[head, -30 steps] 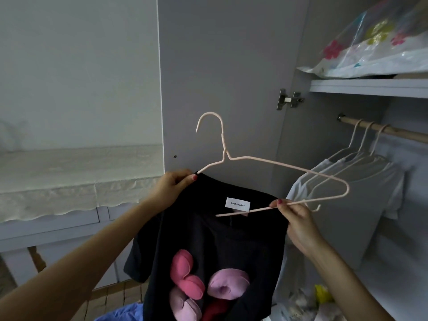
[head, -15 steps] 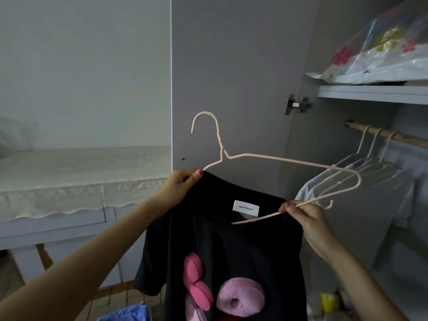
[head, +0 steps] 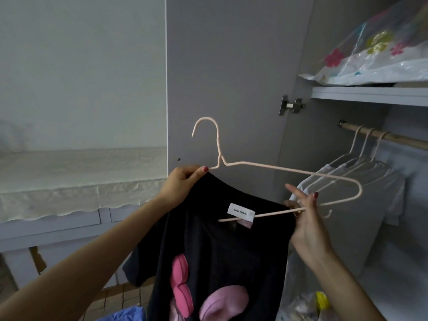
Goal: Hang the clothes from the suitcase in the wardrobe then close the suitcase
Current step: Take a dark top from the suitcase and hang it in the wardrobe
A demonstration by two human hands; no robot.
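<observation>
Open wardrobe [head: 231,77] ahead: left hand [head: 183,184] pinches the black shirt [head: 222,251] and hanger [head: 278,169] at the shoulder; right hand [head: 305,218] pinches its lower bar, index finger extended.

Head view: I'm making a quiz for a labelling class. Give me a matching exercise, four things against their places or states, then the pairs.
Things:
1. pink hanger
2. black T-shirt
3. white shirts
4. flowered plastic bag

Places or states:
A. lying on the wardrobe shelf
B. hanging from the wooden rail
C. only its left end inside a garment
D. pinched at the shoulder by the left hand

Pairs: 1-C, 2-D, 3-B, 4-A
</observation>
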